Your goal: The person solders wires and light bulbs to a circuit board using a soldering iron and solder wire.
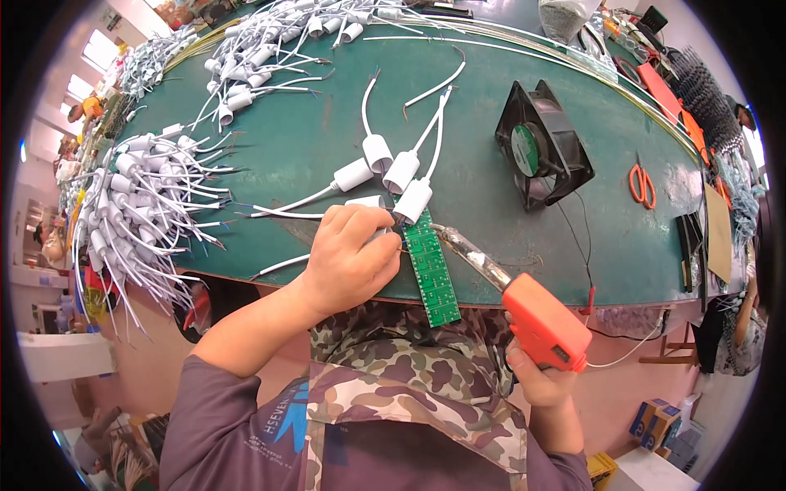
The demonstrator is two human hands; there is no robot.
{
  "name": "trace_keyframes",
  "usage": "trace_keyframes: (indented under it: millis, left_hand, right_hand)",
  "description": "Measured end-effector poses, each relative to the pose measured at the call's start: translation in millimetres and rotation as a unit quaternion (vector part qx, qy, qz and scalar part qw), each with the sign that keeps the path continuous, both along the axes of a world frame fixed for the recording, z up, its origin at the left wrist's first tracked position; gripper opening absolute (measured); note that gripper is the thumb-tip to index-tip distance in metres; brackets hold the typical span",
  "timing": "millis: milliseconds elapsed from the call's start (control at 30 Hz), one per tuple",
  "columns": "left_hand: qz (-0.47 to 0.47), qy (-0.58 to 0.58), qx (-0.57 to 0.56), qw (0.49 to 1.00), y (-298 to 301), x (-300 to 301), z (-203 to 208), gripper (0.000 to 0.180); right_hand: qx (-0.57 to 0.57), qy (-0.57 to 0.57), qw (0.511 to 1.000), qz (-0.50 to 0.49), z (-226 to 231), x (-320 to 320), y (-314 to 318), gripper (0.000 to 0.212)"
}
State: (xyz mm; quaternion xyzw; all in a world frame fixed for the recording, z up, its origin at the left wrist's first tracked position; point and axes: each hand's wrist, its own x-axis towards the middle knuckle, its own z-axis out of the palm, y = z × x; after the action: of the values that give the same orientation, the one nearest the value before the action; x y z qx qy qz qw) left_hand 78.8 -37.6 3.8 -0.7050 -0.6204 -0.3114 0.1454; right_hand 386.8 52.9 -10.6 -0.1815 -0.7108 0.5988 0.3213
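My left hand (352, 254) is closed, fingers curled round a white cylindrical socket, mostly hidden, whose cable (282, 267) pokes out below the wrist side. It sits at the left edge of a green circuit-board strip (434, 282), which reaches past the table's near edge. In my right hand (536, 372) is a red soldering gun (547, 322), gripped by its handle; its metal tip is by the upper end of the strip. Several white sockets (401, 173) with cables cluster round that end, one (413, 200) overlapping the strip. What the left fingertips touch is partly hidden.
A black fan (544, 147) stands right of centre, its wire trailing to the near edge. Orange-handled scissors (642, 186) lie farther right. Heaps of white sockets with cables (147, 192) cover the left and far left. Long thin rods (524, 41) run along the far side.
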Motion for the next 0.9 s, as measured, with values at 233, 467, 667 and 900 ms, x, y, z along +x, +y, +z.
trace_keyframes:
  millis: [233, 467, 667, 900]
  left_hand:
    - [-0.012, 0.003, 0.001, 1.0, 2.0, 0.0, -0.5, 0.021]
    - [-0.015, 0.002, 0.0, 1.0, 1.7, -0.6, -0.4, 0.022]
    - [-0.016, 0.002, 0.008, 1.0, 2.6, -0.8, -1.5, 0.022]
    - [-0.014, -0.006, 0.006, 1.0, 3.0, 0.2, -1.0, 0.022]
  right_hand:
    - [0.025, -0.005, 1.0, 0.005, 6.4, -14.3, -2.4, 0.038]
    - [0.045, -0.027, 0.999, 0.005, 9.3, -17.6, -2.0, 0.032]
    - [0.067, -0.047, 0.997, -0.006, 4.0, -11.8, -3.9, 0.029]
    - [0.077, -0.053, 0.996, -0.009, 4.5, -11.7, -4.0, 0.029]
